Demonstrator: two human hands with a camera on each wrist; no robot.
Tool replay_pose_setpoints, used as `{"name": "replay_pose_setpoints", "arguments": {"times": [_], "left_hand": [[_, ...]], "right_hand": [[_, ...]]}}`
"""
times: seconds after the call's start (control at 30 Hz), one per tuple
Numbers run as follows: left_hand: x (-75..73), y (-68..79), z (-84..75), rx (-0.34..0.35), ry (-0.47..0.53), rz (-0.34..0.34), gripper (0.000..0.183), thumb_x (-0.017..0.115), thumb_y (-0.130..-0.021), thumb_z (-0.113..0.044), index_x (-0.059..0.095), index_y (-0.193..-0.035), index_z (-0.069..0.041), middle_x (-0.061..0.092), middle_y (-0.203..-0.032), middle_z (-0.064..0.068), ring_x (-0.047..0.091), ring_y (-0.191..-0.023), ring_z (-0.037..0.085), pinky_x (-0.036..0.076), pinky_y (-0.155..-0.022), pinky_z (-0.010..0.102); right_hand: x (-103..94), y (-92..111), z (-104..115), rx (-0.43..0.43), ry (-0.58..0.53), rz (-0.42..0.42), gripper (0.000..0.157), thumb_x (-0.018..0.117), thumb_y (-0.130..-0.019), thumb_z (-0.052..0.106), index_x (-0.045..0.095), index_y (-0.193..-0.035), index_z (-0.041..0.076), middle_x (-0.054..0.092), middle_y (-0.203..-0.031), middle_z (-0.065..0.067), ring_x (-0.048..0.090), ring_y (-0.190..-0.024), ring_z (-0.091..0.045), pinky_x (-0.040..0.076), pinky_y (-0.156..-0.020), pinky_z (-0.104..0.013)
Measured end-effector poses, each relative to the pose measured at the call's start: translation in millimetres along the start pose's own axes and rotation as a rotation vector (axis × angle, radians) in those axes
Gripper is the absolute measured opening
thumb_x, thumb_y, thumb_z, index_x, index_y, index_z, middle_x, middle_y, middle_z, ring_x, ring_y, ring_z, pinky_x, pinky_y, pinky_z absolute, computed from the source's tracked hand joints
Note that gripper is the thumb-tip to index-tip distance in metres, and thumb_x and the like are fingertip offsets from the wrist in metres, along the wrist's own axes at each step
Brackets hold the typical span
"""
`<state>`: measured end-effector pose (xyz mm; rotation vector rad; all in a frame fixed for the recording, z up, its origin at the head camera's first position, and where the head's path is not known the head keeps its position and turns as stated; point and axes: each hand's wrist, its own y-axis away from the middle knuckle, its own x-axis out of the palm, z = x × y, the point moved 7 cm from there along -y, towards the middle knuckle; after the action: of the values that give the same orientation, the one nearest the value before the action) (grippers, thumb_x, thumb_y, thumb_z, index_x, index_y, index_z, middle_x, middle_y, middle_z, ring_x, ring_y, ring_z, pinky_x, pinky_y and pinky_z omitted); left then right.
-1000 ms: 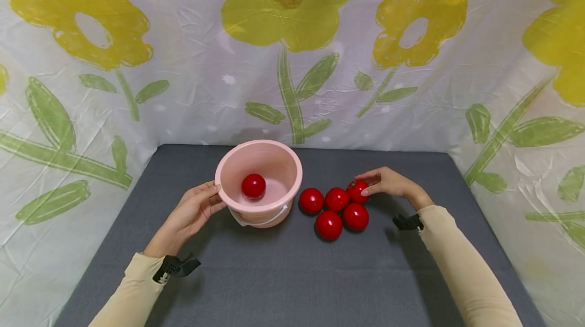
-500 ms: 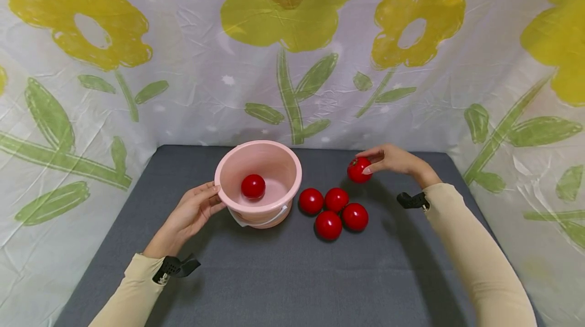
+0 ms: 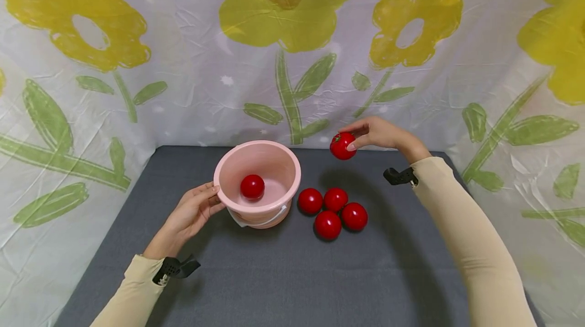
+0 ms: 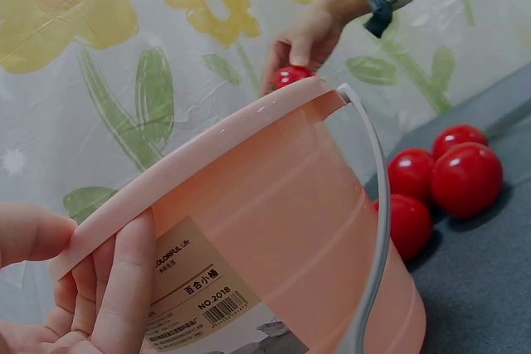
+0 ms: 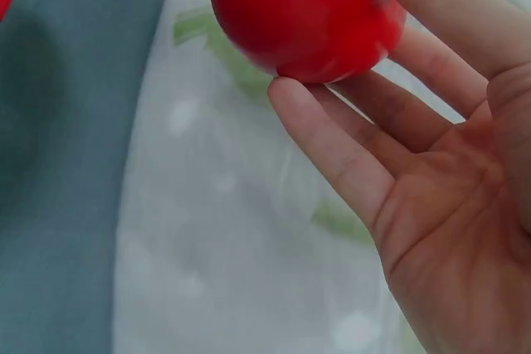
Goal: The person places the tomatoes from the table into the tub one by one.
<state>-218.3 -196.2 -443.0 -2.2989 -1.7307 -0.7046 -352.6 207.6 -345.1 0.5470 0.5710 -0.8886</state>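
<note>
A pink bucket [image 3: 283, 169] with a pale handle stands left of centre, its mouth tipped toward me, and one red tomato [image 3: 252, 187] lies inside. My left hand [image 3: 192, 211] pinches its rim at the left side, thumb over the edge and fingers beneath, as the left wrist view shows along the bucket wall [image 4: 274, 196]. High above the table's back edge, my right hand [image 3: 381, 134] holds another tomato [image 3: 342, 146] with a green stem top. In the right wrist view the thumb and fingers grip that tomato [image 5: 303, 18] by its sides.
Several red tomatoes [image 3: 327, 225] sit in a cluster on the dark grey tabletop [image 3: 292, 276], just right of the bucket. A white sheet with painted yellow flowers [image 3: 192, 113] hangs behind the table and along both sides.
My right hand has lifted one tomato from the cluster, first up and back, then left toward the bucket. The left hand and bucket have stayed put.
</note>
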Motion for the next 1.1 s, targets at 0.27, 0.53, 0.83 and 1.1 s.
{"name": "replay_pose_setpoints", "arguments": {"times": [0.27,0.53,0.83,1.1], "left_hand": [[-1.1,0.6,0.1,0.001,0.001,-0.008,0.021,0.047,-0.104,-0.007,0.051,-0.124,-0.002,0.066,-0.102,-0.001,0.067,-0.089,0.008,0.061,-0.081,0.022],[-3.0,-0.6,0.9,-0.005,-0.007,-0.029,0.022,0.048,-0.103,-0.007,0.049,-0.125,-0.002,0.066,-0.104,-0.001,0.067,-0.090,0.007,0.061,-0.081,0.021],[-3.6,-0.6,1.0,-0.010,-0.004,-0.030,0.021,0.047,-0.104,-0.007,0.049,-0.124,-0.002,0.066,-0.103,-0.001,0.067,-0.090,0.008,0.061,-0.081,0.021],[-2.7,-1.2,1.4,-0.016,-0.009,-0.022,0.023,0.047,-0.104,-0.008,0.048,-0.126,-0.001,0.066,-0.103,-0.001,0.067,-0.090,0.008,0.061,-0.081,0.021]], "right_hand": [[2.4,-16.9,45.0,-0.086,0.001,0.027,0.053,0.076,-0.087,0.019,0.059,-0.137,0.016,0.063,-0.137,-0.010,0.060,-0.126,-0.027,0.057,-0.096,-0.040],[4.4,-25.7,74.9,-0.148,0.032,0.054,0.053,0.076,-0.086,0.014,0.060,-0.136,0.013,0.063,-0.137,-0.011,0.060,-0.126,-0.028,0.058,-0.094,-0.038],[9.7,-37.2,95.4,-0.142,0.085,0.071,0.052,0.079,-0.084,0.018,0.063,-0.133,0.023,0.067,-0.131,-0.004,0.062,-0.124,-0.021,0.056,-0.095,-0.038],[24.5,-50.6,119.8,-0.203,0.112,0.118,0.053,0.079,-0.085,0.020,0.062,-0.134,0.017,0.068,-0.130,-0.003,0.063,-0.120,-0.019,0.056,-0.095,-0.037]]}}
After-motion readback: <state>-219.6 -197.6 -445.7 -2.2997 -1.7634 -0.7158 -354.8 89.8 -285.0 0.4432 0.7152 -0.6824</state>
